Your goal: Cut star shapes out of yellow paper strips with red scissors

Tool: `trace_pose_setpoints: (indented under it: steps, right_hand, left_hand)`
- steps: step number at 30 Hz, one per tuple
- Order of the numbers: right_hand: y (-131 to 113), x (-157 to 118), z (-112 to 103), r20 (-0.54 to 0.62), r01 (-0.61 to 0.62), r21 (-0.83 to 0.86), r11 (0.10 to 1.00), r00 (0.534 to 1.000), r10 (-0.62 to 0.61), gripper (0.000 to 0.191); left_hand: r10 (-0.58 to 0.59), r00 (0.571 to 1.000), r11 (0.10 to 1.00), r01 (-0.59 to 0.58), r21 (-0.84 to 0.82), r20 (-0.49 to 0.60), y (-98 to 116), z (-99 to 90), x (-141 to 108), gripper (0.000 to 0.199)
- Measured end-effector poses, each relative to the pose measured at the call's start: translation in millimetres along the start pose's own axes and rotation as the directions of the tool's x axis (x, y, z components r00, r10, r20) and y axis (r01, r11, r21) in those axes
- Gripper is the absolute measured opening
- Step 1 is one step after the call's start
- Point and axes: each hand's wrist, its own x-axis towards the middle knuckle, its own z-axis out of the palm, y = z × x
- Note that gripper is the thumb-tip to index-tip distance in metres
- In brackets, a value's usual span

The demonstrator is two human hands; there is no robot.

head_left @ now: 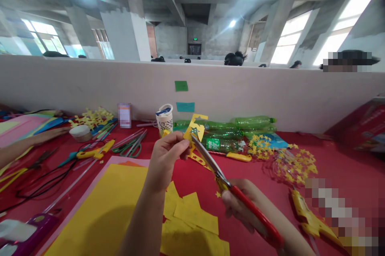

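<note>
Above the red desk, the left hand pinches a yellow paper strip with star-shaped holes between its fingers; the right hand has its fingers wrapped around red-handled scissors, tips at the strip. Green bottles lie behind, paper stars rightward.

from head height, the view faces forward and down, with left hand and right hand close.

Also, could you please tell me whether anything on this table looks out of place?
One small yellow star lies alone on the red tablecloth near the right hand; it looks stray because many other yellow stars are gathered farther right.
</note>
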Motion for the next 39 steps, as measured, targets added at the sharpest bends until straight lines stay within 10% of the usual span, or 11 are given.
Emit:
trace_pose_setpoints:
  steps: [15, 39]
  right_hand:
    - [-2, 2, 9, -0.134, -0.024, 0.019, 1.0, 0.991, 0.026, 0.05]
    - [-18, -5, -11, 0.091, 0.066, -0.094, 0.993, 0.994, -0.058, 0.06]
  left_hand:
    - [-0.05, 0.997, 0.991, 0.042, -0.129, -0.059, 0, 8.6, 1, 0.009]
    - [-0.002, 0.997, 0.999, 0.005, -0.041, 0.075, -1, -5.3, 1, 0.01]
